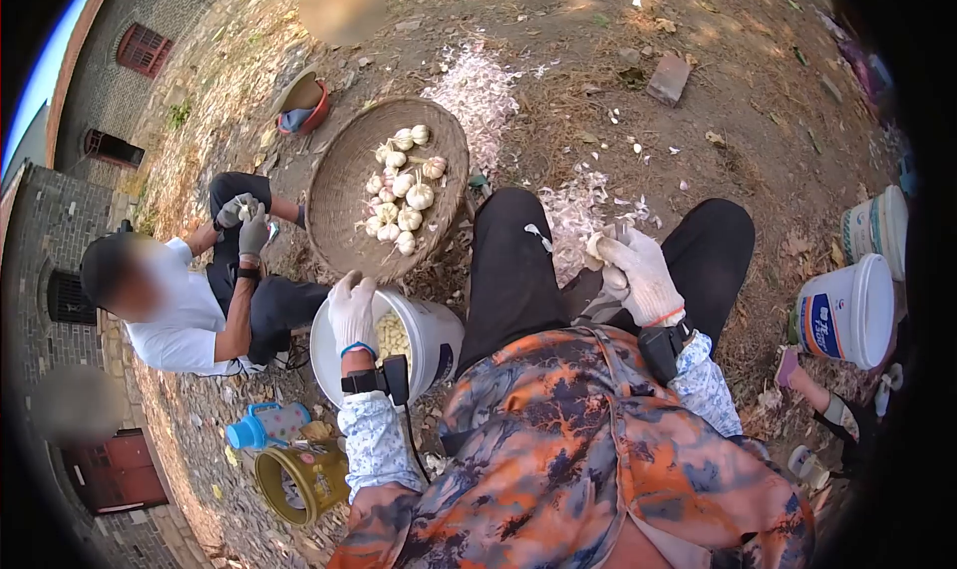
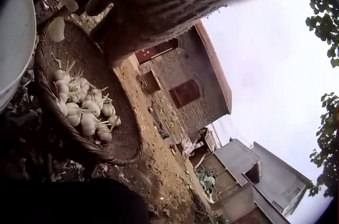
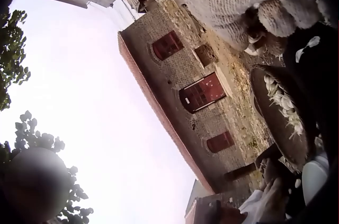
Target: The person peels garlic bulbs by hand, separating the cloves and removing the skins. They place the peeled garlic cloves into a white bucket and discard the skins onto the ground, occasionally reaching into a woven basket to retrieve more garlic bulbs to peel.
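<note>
My gloved left hand is over the rim of a white bucket with pale peeled cloves inside. A pale clove shows just below the fingertips of the left hand in the left wrist view; whether it touches them is unclear. Above my lap, my gloved right hand grips a partly peeled garlic bulb. In the right wrist view the fingers of the right hand curl round this garlic, mostly hiding it. Whole bulbs lie in a wicker basket beyond the bucket.
At the left, a seated person in gloves works with both hands. A blue jug and a yellow bucket stand near the white bucket. Garlic skins litter the ground. A brick and more buckets are toward the right.
</note>
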Demonstrator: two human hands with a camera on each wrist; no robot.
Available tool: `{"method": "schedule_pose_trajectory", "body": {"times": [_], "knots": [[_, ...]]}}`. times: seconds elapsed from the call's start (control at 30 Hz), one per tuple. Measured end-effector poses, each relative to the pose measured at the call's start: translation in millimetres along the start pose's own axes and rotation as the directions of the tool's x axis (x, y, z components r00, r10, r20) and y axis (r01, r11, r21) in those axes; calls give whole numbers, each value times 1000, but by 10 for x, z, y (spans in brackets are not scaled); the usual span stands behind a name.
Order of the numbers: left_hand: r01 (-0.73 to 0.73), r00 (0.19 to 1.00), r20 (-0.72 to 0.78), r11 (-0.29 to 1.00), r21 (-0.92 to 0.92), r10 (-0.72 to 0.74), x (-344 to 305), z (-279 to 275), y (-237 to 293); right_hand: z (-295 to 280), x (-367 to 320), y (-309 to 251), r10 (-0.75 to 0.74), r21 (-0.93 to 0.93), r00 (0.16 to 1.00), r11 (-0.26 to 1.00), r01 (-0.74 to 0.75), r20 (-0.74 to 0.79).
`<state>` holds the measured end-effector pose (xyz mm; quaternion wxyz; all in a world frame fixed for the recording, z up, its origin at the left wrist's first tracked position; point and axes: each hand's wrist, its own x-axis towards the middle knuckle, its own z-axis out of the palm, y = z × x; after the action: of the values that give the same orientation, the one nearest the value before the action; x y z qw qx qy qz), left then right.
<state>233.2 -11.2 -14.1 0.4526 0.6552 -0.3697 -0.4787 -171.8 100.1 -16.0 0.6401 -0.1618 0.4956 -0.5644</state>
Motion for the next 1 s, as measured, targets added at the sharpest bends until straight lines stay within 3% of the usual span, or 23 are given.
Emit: {"method": "schedule_pose_trajectory", "body": {"times": [0.03,0.07,0.1,0.13,0.17,0.23,0.3,0.33,0.37,0.47,0.57,0.67,0.8,0.93,1.0], "knots": [[-240,947,-39,780,578,320,32,-93,-76,27,2,-9,7,-14,1000,1000,-7,13],[-276,820,109,221,935,562,55,-195,-134,70,7,-17,13,-29,1000,1000,-12,26],[-316,875,100,402,860,473,-76,-32,-6,133,6,-25,5,-72,999,997,-1,43],[-342,933,150,679,650,326,-237,202,134,221,-14,-59,12,-85,998,996,-6,68],[-320,941,248,842,434,230,-389,465,195,329,-30,-114,39,-100,994,995,-29,98],[-113,880,476,969,221,-6,-870,1027,588,512,23,-119,90,-132,984,989,-70,154],[-220,745,655,974,58,129,-999,1347,513,750,-30,-187,76,-134,979,990,-50,190],[-249,742,657,964,89,131,-932,1470,367,829,-22,-180,67,-134,981,990,-42,185],[-382,771,615,894,234,169,-959,1500,502,814,28,-145,68,-72,973,996,-53,221],[-322,774,607,937,135,178,-901,1450,615,825,44,-133,63,-33,951,998,-56,304],[-401,743,642,894,201,190,-834,1396,667,921,85,-59,80,-38,961,997,-72,266],[-351,734,668,910,222,120,-729,1384,545,879,143,55,119,-108,948,990,-90,297],[-254,712,693,961,108,110,-733,1238,477,895,155,148,163,-171,955,978,-123,249],[-195,738,667,979,67,102,-763,1138,426,989,156,185,231,-173,945,966,-193,234],[-256,749,644,964,71,152,-787,1122,401,943,192,224,269,-106,934,962,-251,234]]}}
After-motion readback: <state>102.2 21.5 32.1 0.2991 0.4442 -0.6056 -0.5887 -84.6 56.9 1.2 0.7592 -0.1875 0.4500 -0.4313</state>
